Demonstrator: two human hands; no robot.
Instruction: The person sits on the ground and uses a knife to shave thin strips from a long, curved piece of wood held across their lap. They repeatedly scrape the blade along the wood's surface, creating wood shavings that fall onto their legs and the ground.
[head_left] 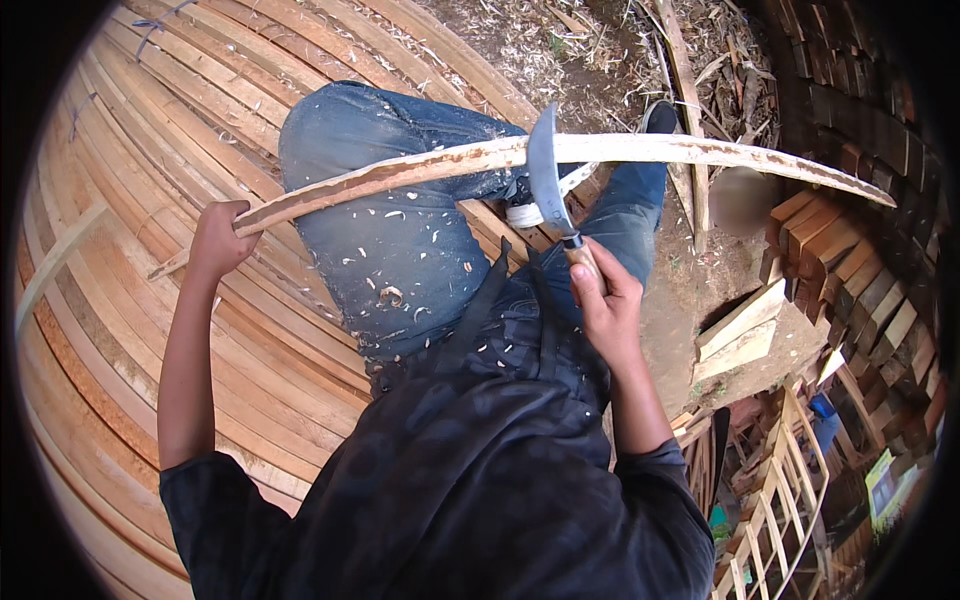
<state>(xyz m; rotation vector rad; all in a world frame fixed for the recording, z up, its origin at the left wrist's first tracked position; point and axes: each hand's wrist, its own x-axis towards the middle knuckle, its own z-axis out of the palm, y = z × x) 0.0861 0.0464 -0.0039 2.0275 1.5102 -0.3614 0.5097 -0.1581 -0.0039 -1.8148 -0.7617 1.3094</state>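
The right hand [605, 300] is closed around the wooden handle of a curved steel blade [546, 170], whose edge rests across a long pale wooden strip [600, 150], set for shaving. The left hand [218, 240] is wrapped tight around the strip's near end, steadying it over the raised knee in blue jeans [390, 230], where pale shavings [390, 295] have collected. To the left lies a broad stack of similar slats [150, 130]. Beyond the strip's far end, cut wood blocks [860, 270] are piled, probably offcuts, though the rim distorts them.
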